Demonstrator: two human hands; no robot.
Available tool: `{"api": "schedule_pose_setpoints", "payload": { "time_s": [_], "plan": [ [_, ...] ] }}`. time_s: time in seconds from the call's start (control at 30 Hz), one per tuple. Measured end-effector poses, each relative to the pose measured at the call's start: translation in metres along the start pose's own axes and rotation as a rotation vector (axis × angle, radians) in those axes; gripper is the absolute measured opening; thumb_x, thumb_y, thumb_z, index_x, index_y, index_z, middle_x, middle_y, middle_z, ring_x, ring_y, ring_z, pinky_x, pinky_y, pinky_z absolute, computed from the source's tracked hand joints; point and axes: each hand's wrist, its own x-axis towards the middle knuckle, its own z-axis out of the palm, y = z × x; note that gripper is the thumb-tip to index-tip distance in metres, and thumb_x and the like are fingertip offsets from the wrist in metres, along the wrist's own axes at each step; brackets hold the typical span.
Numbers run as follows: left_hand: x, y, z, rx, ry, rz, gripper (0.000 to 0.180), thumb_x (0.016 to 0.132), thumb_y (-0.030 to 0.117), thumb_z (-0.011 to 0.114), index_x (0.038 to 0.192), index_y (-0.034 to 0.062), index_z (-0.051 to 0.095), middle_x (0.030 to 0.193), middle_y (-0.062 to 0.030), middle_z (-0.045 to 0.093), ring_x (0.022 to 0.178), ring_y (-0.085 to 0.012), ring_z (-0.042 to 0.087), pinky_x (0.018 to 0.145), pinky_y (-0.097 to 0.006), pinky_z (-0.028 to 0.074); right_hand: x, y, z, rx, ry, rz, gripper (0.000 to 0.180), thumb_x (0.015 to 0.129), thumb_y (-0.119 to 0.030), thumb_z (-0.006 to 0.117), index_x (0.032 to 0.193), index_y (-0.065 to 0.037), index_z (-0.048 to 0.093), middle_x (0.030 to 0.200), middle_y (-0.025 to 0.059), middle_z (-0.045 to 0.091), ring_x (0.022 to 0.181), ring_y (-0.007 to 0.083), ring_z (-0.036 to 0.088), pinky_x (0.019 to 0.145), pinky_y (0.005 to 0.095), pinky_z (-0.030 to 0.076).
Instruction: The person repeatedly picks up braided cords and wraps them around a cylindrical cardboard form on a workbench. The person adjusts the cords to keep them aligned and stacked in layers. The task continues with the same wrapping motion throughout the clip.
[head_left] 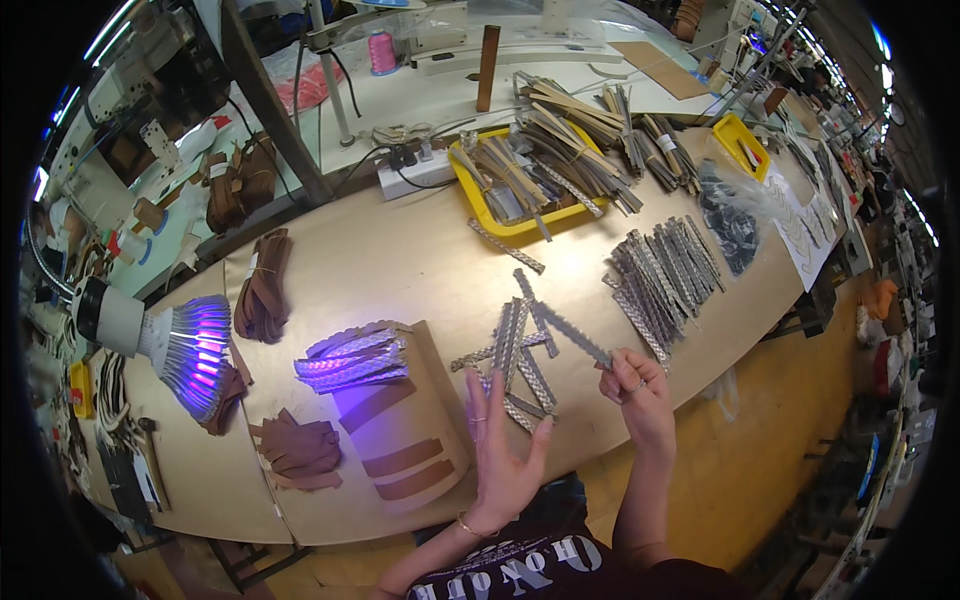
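Note:
My right hand (640, 395) pinches the near end of a grey fuzzy-edged strip (570, 328). The strip slants up and left to the loose pile. My left hand (508, 470) is open, its fingers stretched out and pointing away from me at the pile's near left side; whether the fingertips touch it I cannot tell. The pile holds several braided grey-silver strips (535, 382) lying across one another. To the right, many similar strips lie in a neat row (665, 275). Another stack of braided strips (352, 358) rests on a curved brown sheet (430, 375), under violet light.
A lamp (195, 355) with glowing violet fins stands at left. Brown leather strip bundles (264, 285) and a loose brown heap (298, 448) lie near it. A yellow tray (520, 232) with bundled strips sits behind the pile. A plastic bag (728, 215) lies at far right.

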Motion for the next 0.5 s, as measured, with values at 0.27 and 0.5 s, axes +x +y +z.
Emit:
{"api": "schedule_pose_setpoints", "payload": {
  "time_s": [0.27,0.5],
  "plan": [
    [0.024,0.029,-0.058,-0.963,0.012,-0.167,0.048,0.102,0.011,0.047,0.146,-0.0024,0.032,0.138,-0.0223,0.051,0.125,-0.0300,0.054,0.107,-0.041,0.041,-0.008,-0.004,0.046,0.038,-0.345,0.089,0.029,0.101,-0.022,0.054,0.095,0.003,0.065,0.068,-0.0017,0.052,0.062,0.0052,0.044,0.059,0.0211,0.034],
    [0.017,0.024,-0.102,-1.100,0.298,-0.207,0.037,0.103,0.009,0.044,0.137,-0.0047,0.042,0.126,-0.0218,0.059,0.114,-0.0287,0.062,0.099,-0.041,0.051,-0.012,-0.016,0.080,0.177,-0.465,0.065,0.034,0.097,-0.017,0.058,0.124,0.004,0.059,0.084,0.0040,0.061,0.082,0.0119,0.057,0.076,0.0254,0.045]
  ]
}}
